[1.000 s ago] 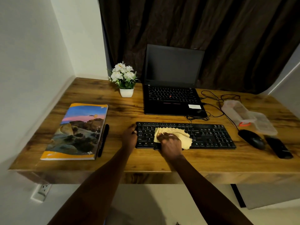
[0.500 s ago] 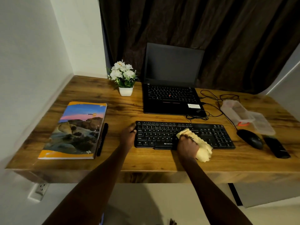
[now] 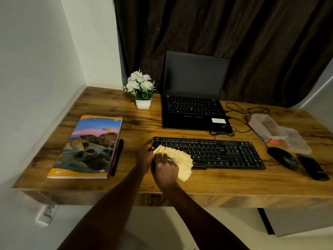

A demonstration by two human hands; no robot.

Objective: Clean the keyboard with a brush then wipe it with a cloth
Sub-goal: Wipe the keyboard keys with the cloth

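Yellow ribbed cloth (image 3: pixel 182 160), clenched in right hand (image 3: pixel 165 169), wiped black plastic keyboard (image 3: pixel 225 153) at nine o'clock; left hand (image 3: pixel 144 156) fingers gripped its edge. Next, likely: sweep toward three o'clock.

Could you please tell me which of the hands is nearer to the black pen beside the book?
The left hand is nearer: it holds the left end of the keyboard, just right of the pen. The right hand, gripping the cloth on the keys, lies further right.

Dim warm light, wide-angle edge bending, hands blurred.
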